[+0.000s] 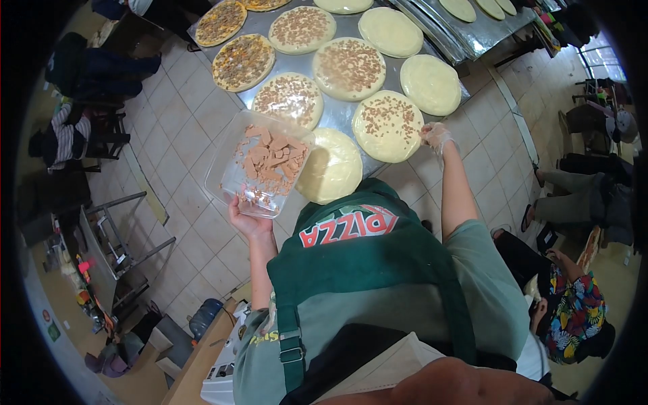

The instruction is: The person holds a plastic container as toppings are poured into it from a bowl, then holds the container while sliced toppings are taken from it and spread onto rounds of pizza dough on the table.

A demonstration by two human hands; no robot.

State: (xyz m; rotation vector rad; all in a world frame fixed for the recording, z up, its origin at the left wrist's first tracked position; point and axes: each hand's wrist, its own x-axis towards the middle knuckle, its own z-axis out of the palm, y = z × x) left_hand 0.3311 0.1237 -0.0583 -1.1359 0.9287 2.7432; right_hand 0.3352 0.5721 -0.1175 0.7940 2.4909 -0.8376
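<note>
My left hand (251, 220) grips the lower edge of a clear plastic container (219, 158), tilted and holding pinkish-brown meat pieces and crumbs (273, 158). In a clear plastic glove, my right hand (439, 137) is at the right edge of a pizza base (378, 147) partly strewn with meat bits. Its fingers are drawn together; what lies between them is hidden. Close to the container, a plain pale pizza base (332, 172) lies nearest my apron. Beyond it is a base covered with meat bits (287, 101).
The metal table (337, 111) carries several more bases, including a plain one (432, 84) and a browner topped pizza (244, 63). A second metal table (472, 34) stands at upper right. A person in a flowered shirt (574, 304) sits at right. A metal frame (118, 233) stands at left.
</note>
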